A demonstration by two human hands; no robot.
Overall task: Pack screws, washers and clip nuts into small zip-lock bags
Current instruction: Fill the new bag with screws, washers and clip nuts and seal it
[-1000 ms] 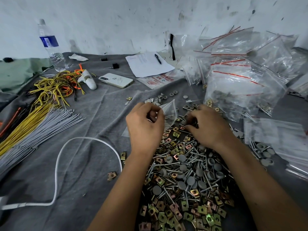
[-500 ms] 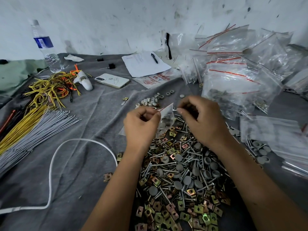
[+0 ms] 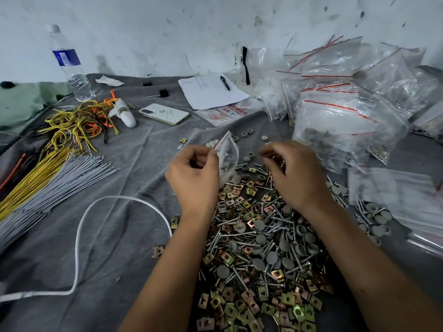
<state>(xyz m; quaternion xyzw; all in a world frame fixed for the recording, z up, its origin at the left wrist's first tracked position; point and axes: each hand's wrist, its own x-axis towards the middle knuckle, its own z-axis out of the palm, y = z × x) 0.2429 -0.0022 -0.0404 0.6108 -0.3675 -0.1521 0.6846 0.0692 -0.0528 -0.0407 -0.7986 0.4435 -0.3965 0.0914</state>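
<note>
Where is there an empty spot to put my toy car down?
Bare grey cloth lies between the grey rods and the left hand, and inside the white cable loop. It is crowded in the hardware pile under both hands and the bag heap far right.

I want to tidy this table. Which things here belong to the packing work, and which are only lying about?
For the job: small bag held by left hand; screws in right hand; hardware pile; filled bags.

Lying about: bottle; phone; pen; paper; wires; white cable.
</note>
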